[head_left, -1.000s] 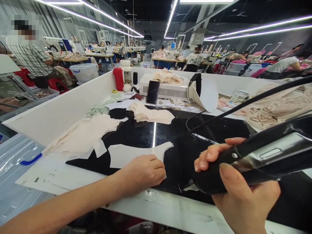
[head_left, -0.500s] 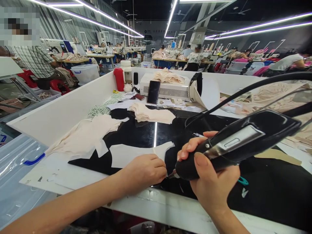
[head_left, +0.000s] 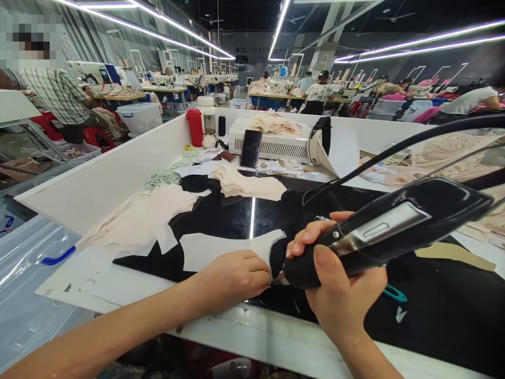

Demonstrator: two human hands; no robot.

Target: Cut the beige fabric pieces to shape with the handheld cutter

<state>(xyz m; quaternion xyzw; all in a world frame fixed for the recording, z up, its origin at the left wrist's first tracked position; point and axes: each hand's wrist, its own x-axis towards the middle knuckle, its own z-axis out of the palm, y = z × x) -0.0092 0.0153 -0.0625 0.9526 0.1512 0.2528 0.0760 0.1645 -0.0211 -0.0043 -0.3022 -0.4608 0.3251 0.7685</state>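
My right hand (head_left: 335,273) is wrapped round a thick black corded hand tool (head_left: 379,231) with a silver switch plate. Its narrow metal tip points left and down, close to the fingertips of my left hand (head_left: 240,276). Those fingers are pinched together at the lower right edge of a flat white fabric piece (head_left: 221,250), and the hand covers part of it. The piece lies on a glossy black mat (head_left: 236,216). Farther back on the mat is a stack of cream fabric pieces (head_left: 252,184); another cream pile (head_left: 145,216) lies to the left.
A phone (head_left: 251,148) leans on a white vented box (head_left: 272,139) at the back. A red cup (head_left: 194,127) stands beside it. Green cord (head_left: 162,178) lies left, a teal clip-like item (head_left: 395,293) right. A white board (head_left: 110,181) walls the left side. The black cable arches right.
The camera view has shifted slightly. The tool's metal tip shows a little more clearly beside my left fingertips; both hands keep their grips.
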